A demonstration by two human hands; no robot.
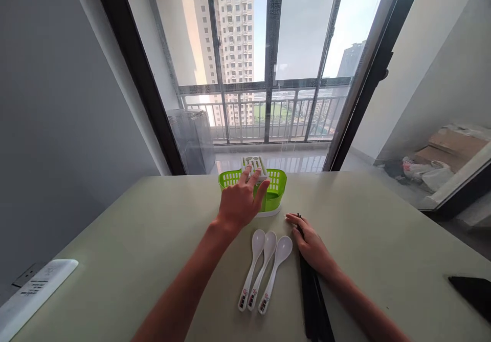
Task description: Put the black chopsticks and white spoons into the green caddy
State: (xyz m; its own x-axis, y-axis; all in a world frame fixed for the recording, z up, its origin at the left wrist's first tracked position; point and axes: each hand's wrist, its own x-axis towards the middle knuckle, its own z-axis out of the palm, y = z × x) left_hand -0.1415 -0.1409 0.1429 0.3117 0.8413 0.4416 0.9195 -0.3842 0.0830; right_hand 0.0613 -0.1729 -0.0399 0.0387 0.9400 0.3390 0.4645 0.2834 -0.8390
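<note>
My left hand [240,198] reaches over a bright green slotted basket [276,196] on a white base. Its fingers are spread and rest on a white holder with openings [252,159] at the basket's top. The hand hides the middle of the basket. My right hand [310,244] lies over a bundle of black chopsticks [312,301], fingers stretched out to the left and thumb apart. The chopsticks' far tips show between thumb and forefinger. Between my forearms lie three white spoons, a left one [258,244], a middle one [269,244] and a right one [284,250], bowls pointing away from me.
The pale table [153,229] ends at a glass door behind the basket. A white power strip or similar long device [42,285] lies at the left edge. A dark flat object [471,293] is at the far right. Cardboard [456,145] and bags stand beyond the table.
</note>
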